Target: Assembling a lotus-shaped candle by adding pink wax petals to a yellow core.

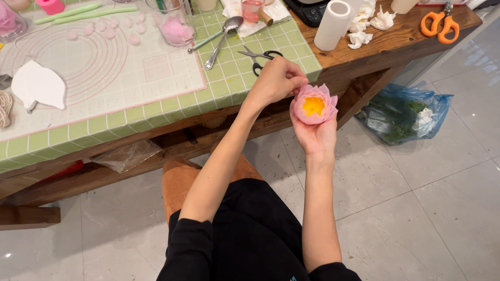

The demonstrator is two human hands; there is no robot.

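My right hand (pixel 314 136) cups a pink handmade flower (pixel 314 104) with a yellow centre, held in the air just off the table's front edge. My left hand (pixel 277 80) reaches in from the left, its fingertips pinching a petal on the flower's upper left side. Both forearms are bare and stretch out from black sleeves over my lap.
The green tiled table (pixel 229 78) holds a white mat (pixel 104 62) with pink petals, black scissors (pixel 260 56), a spoon (pixel 221 39) and a glass of pink material (pixel 176 26). A paper roll (pixel 333 23) and orange scissors (pixel 440 25) lie on the wooden part. A blue bag (pixel 406 112) sits on the floor.
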